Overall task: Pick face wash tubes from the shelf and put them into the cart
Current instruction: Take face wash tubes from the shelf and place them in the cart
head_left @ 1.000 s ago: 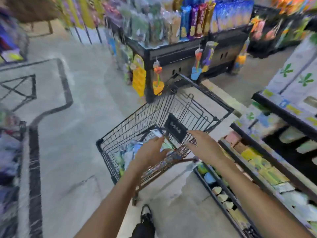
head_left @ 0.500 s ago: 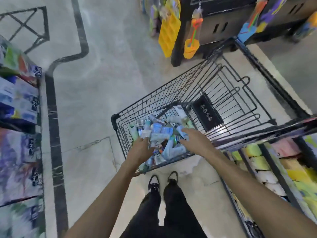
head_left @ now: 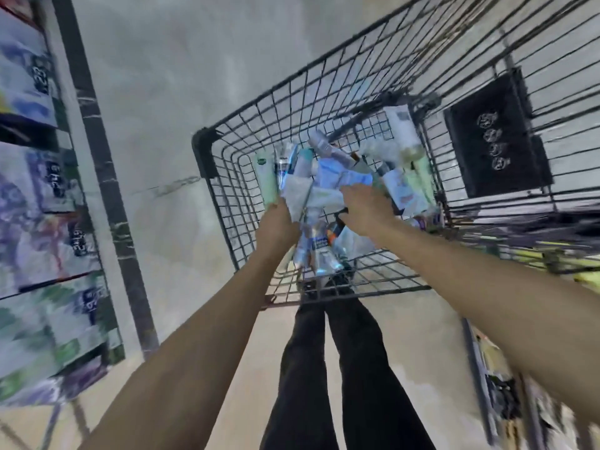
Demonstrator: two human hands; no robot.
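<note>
Far left: shelf (head_left: 39,196) of blurred packaged goods with dark price tags, print unreadable. Beside it, pale stone floor (head_left: 156,92) crossed by a dark inlaid stripe (head_left: 107,190) running top to bottom.

Centre: black wire cart (head_left: 207,157), seen from above, near corner capped in black plastic. Inside, a loose pile of face wash tubes (head_left: 328,177) lying crossed over one another on the basket bottom: pale green, white, blue and silver; labels too blurred to read. One pale green tube (head_left: 268,183) along the left side wall of the basket.

Left hand (head_left: 276,228) reaching over the near rim into the basket, at the left edge of the pile, against the lower end of the green tube and a white tube; fingers hidden behind the back of the hand, so apart or clamped cannot be told.

Right hand (head_left: 365,209) also down in the basket, on top of the pile; fingers bent downward onto the tubes, tips hidden, grip cannot be told.

Below the cart: black trouser legs (head_left: 341,368), standing close behind the near rim.

Right: black placard (head_left: 493,138) with pale round marks on the folded child-seat panel. Lower right edge: another shelf (head_left: 506,384), heavily blurred, yellow-green goods above it.
</note>
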